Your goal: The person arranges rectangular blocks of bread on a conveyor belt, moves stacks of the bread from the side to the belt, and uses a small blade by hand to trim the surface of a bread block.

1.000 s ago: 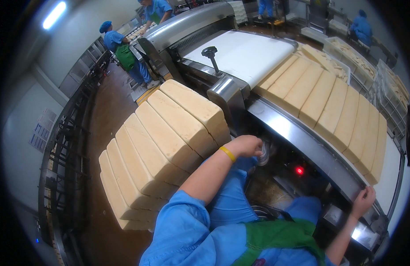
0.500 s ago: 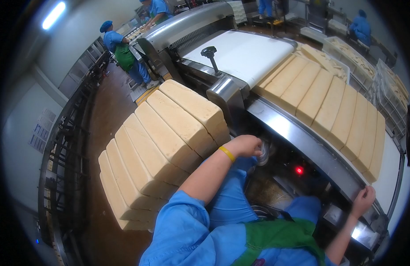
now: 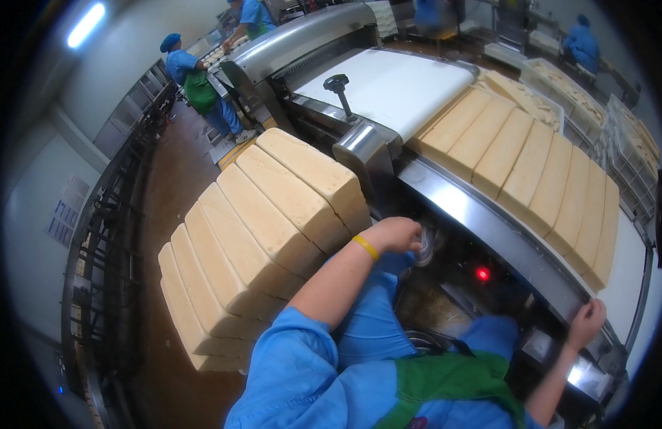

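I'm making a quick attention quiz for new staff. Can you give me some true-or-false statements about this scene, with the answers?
1. The right hand is beside the near end of the row of pale blocks. True.
2. The wristband is on the right wrist. False: the yellow wristband is on the left wrist.
3. The stack of blocks on the person's left has more than one layer. True.
4. The left hand lies on top of that stack. False: the left hand is off it, between the stack and the metal rail.
5. The person's apron is green. True.
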The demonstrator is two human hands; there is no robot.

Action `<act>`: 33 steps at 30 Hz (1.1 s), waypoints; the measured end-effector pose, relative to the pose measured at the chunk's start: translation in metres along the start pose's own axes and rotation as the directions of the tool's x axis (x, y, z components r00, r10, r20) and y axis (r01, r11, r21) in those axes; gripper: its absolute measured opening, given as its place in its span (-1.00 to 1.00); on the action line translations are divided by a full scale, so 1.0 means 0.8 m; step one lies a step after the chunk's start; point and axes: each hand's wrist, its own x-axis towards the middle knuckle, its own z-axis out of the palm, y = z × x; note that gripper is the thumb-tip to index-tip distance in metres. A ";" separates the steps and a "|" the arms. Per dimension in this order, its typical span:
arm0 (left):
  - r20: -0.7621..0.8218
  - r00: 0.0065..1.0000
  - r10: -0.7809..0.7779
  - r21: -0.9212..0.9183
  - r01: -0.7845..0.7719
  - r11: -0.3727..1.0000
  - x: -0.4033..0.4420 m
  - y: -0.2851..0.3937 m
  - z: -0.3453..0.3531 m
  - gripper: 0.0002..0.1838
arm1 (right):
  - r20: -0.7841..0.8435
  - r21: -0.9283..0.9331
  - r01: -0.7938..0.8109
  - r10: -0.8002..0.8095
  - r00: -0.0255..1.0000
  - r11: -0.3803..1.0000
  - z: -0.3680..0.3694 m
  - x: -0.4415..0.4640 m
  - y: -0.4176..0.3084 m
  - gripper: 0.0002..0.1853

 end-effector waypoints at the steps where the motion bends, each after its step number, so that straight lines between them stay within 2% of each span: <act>1: -0.002 1.000 0.001 -0.001 -0.001 1.000 0.000 -0.001 0.001 -0.60 | 0.000 0.000 0.002 -0.002 1.000 1.000 0.001 0.000 0.000 -0.86; 33: 0.001 1.000 -0.006 -0.019 0.006 1.000 -0.001 0.000 0.000 -0.62 | -0.019 -0.007 0.004 -0.004 1.000 1.000 0.005 -0.003 0.000 -0.86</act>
